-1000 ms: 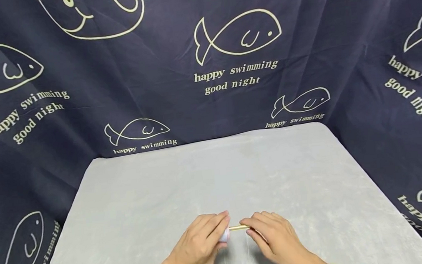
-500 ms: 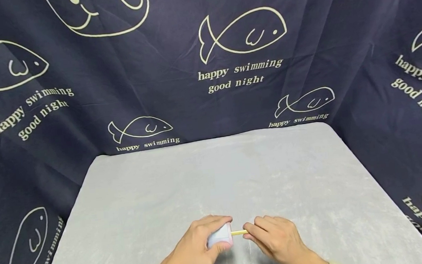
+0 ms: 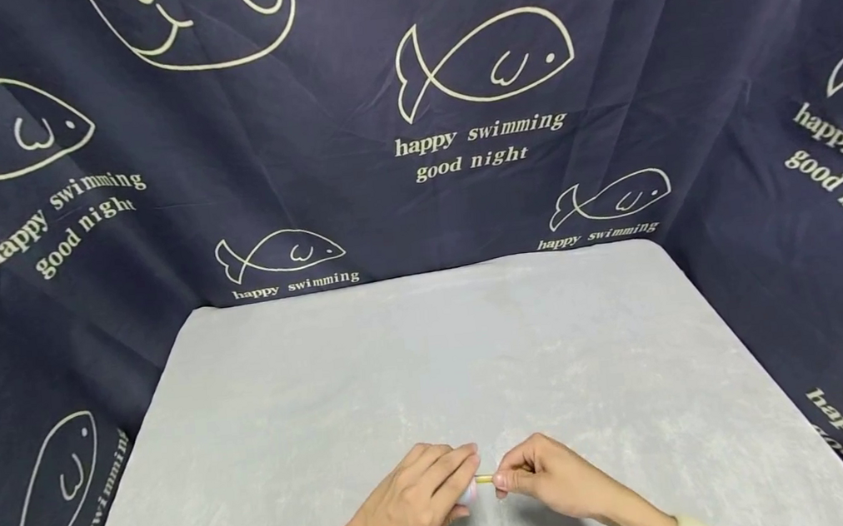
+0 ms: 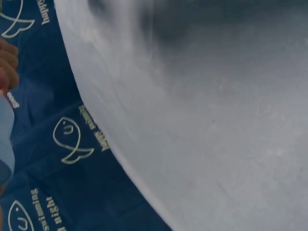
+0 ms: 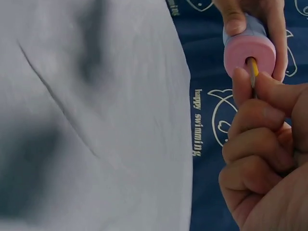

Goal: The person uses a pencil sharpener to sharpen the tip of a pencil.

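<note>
Fingertips and thumb of our right hand (image 3: 549, 476) pinch a thin, yellow, pencil-like stick (image 5: 255, 67), the remaining fingers curled beneath. Our left hand (image 3: 417, 499) grips a small, pale-blue cylinder with a pink end (image 5: 237, 54), and the stick runs into a dark hole in that pink face, all held over the near part of the table. Compared with half a second ago, our right hand has turned its thumb side to view, our left hand has rolled over the cylinder, and less of the stick shows between them; we judge that stick and cylinder are being twisted against each other while joined. We cannot see the stick's inner tip, nor its other end, lost among our right fingers. The left wrist view cuts the cylinder off at its edge. Farther out stretches the pale-grey, cloth-like table (image 3: 430, 362), then a navy fabric curtain (image 3: 352, 160) printed with cream fish, cropped above.
</note>
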Available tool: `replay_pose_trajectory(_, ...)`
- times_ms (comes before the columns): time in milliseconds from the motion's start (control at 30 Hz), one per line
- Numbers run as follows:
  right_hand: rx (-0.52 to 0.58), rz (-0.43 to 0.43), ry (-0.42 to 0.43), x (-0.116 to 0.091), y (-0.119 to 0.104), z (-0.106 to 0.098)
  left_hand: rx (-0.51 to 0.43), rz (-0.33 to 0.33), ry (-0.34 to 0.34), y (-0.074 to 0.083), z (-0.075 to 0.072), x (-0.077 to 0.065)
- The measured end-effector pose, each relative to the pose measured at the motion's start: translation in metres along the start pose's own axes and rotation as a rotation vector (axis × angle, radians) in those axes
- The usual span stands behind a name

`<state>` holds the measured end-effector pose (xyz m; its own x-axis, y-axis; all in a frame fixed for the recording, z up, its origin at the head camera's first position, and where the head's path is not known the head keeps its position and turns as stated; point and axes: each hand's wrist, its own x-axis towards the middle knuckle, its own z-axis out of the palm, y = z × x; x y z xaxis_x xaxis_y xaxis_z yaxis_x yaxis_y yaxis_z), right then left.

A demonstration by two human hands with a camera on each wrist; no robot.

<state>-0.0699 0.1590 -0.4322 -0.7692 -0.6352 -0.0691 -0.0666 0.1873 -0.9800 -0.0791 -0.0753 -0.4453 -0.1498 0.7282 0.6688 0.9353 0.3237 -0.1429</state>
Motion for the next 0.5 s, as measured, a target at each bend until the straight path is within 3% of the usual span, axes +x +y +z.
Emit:
replay_pose_trajectory(133,-0.229,0.0,0.131,-0.001,-0.003,0.005,0.061,0.003,-0.011,-0.005,-0.002,0.002)
replay_pose_trajectory(233,-0.432,-0.054,0.246,-0.002,-0.003,0.011,0.084,-0.007,-0.024,-0.01,-0.005,0.004)
replay_pose_trajectory(400,-0.845,-0.337,0.458,-0.004,0.005,0.016,0.046,-0.073,-0.031,-0.017,-0.009,0.005)
replay_pose_trajectory(500,-1.039,-0.47,0.5,-0.003,0.012,0.016,-0.021,-0.154,-0.078,-0.02,-0.011,0.003)
